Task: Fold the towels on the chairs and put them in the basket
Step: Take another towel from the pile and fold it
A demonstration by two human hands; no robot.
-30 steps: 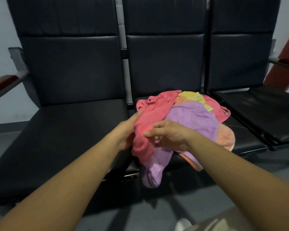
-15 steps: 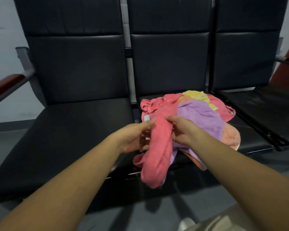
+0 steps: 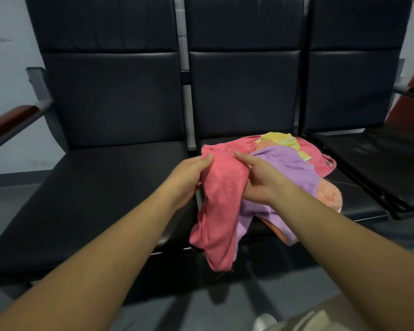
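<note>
A pile of towels lies on the middle black chair seat (image 3: 359,201). A pink towel (image 3: 221,206) hangs from the pile over the seat's front edge. My left hand (image 3: 189,175) grips its left side and my right hand (image 3: 258,180) grips its right side, both near the top. Under my right hand lies a purple towel (image 3: 289,163). An orange towel (image 3: 328,194) sits at the pile's right, a yellow one (image 3: 280,138) at the back. No basket is in view.
Three black padded chairs stand in a row; the left seat (image 3: 98,192) and right seat (image 3: 387,168) hold nothing. A wood-topped armrest (image 3: 10,120) sticks out at the left. Grey floor (image 3: 201,306) lies below.
Both hands have shifted up along the pink towel and now hold it on either side; more of the towel hangs down over the seat's front edge.
</note>
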